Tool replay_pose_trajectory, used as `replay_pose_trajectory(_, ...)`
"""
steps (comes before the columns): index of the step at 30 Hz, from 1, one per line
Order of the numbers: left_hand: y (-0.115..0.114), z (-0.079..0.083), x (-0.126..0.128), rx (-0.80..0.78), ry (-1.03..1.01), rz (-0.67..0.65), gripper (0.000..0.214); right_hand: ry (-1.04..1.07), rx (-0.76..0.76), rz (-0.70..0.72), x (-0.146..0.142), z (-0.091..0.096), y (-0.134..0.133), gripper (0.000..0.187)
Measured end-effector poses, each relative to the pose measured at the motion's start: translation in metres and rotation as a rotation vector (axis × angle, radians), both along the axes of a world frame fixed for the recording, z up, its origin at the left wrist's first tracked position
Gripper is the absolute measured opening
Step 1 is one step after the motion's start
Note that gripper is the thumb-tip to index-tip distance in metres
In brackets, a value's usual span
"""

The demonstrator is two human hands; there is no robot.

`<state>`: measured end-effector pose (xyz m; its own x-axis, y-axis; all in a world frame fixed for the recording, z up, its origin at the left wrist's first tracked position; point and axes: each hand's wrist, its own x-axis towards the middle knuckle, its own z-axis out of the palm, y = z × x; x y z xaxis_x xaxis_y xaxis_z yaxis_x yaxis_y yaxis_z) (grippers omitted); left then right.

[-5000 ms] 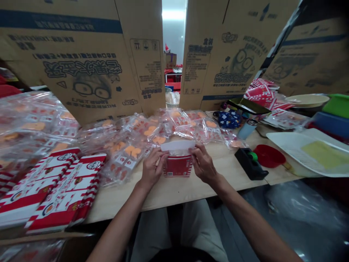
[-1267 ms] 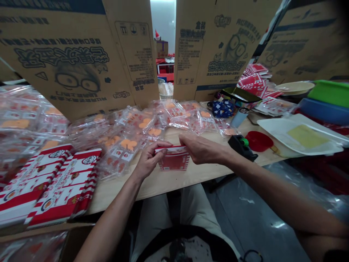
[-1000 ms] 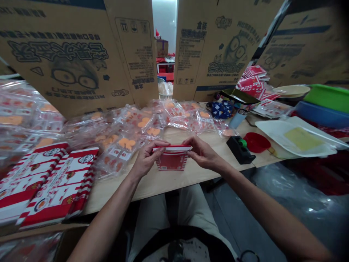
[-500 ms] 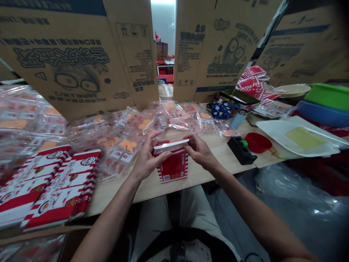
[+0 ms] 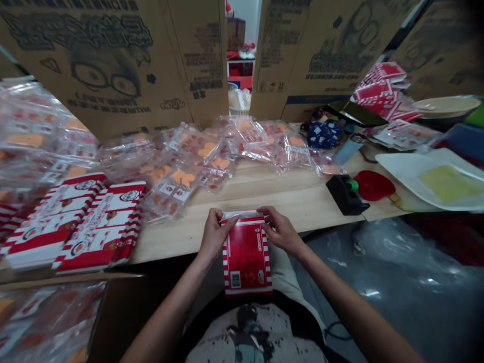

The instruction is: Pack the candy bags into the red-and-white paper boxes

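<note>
A red-and-white striped carton (image 5: 246,257) is tilted toward me over my lap, just off the table's front edge. Its printed face, with a barcode low on the left, looks up at me. My left hand (image 5: 216,234) pinches the carton's top left corner, thumb on the near side. My right hand (image 5: 279,229) grips the top right corner in the same way. Between the hands runs the white top edge, partly covered by fingers. Whether anything lies inside the carton cannot be seen.
Flat red-and-white cartons (image 5: 100,222) lie stacked at the left. Clear bags with orange pieces (image 5: 183,179) spread along the back, before tall cardboard boxes (image 5: 113,65). On the right are a black tape dispenser (image 5: 345,195), a red dish (image 5: 374,185) and a white tray (image 5: 408,174).
Both hands have drawn the carton down and toward me, off the tabletop. Its front face now turns more upward. The camera view has tipped lower.
</note>
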<state>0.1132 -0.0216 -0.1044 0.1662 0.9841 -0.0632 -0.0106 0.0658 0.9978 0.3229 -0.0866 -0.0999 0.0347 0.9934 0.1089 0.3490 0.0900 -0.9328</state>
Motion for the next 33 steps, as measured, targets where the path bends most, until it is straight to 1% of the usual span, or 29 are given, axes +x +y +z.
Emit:
replay_pose_trajectory(2,-0.011,-0.013,-0.005,0.005,0.029,-0.007,0.038,-0.028,0.020,-0.032,-0.001,-0.014,-0.011,0.041)
replay_pose_trajectory(3,-0.014,-0.017,-0.007,0.015,0.036,0.001,0.035,-0.045,0.046,-0.051,-0.002,-0.019,-0.016,0.043)
replay_pose_trajectory(5,-0.017,-0.019,-0.013,0.044,0.077,0.003,0.030,-0.067,0.073,-0.056,-0.005,-0.022,-0.022,0.044)
replay_pose_trajectory(7,-0.017,-0.018,-0.018,0.075,0.140,-0.031,0.029,-0.051,0.028,-0.013,-0.007,-0.021,-0.023,0.043)
replay_pose_trajectory(10,-0.012,-0.012,-0.022,0.099,0.197,-0.120,0.030,0.005,-0.055,0.037,-0.005,-0.020,-0.015,0.049)
replay_pose_trajectory(11,-0.009,-0.010,-0.023,0.110,0.208,-0.156,0.030,0.008,-0.052,0.044,-0.003,-0.021,-0.010,0.047)
replay_pose_trajectory(14,0.000,-0.004,-0.023,0.174,0.235,-0.291,0.031,-0.003,-0.012,0.096,0.004,-0.025,0.001,0.029)
replay_pose_trajectory(15,0.003,-0.003,-0.024,0.185,0.236,-0.339,0.031,0.004,-0.015,0.118,0.006,-0.026,0.003,0.025)
replay_pose_trajectory(16,0.006,-0.002,-0.024,0.184,0.233,-0.379,0.030,0.020,-0.028,0.133,0.007,-0.027,0.004,0.026)
replay_pose_trajectory(18,0.011,-0.001,-0.026,0.158,0.223,-0.423,0.029,0.069,-0.059,0.128,0.008,-0.029,0.004,0.035)
replay_pose_trajectory(19,0.013,-0.001,-0.027,0.142,0.221,-0.428,0.029,0.092,-0.071,0.119,0.007,-0.030,0.003,0.038)
replay_pose_trajectory(20,0.014,-0.001,-0.028,0.131,0.222,-0.429,0.029,0.107,-0.077,0.112,0.006,-0.030,0.003,0.038)
replay_pose_trajectory(24,0.015,0.001,-0.029,0.113,0.245,-0.463,0.031,0.082,-0.097,0.151,0.007,-0.025,0.007,0.014)
replay_pose_trajectory(27,0.013,0.001,-0.027,0.122,0.260,-0.477,0.034,0.110,-0.185,0.220,0.015,-0.022,0.017,0.016)
replay_pose_trajectory(29,0.009,-0.001,-0.023,0.142,0.268,-0.467,0.035,0.151,-0.255,0.247,0.019,-0.022,0.022,0.016)
replay_pose_trajectory(31,0.002,-0.007,-0.019,0.171,0.269,-0.392,0.035,0.175,-0.269,0.213,0.018,-0.026,0.022,0.016)
replay_pose_trajectory(33,-0.007,-0.015,-0.014,0.205,0.263,-0.230,0.032,0.190,-0.205,0.114,0.010,-0.032,0.018,0.016)
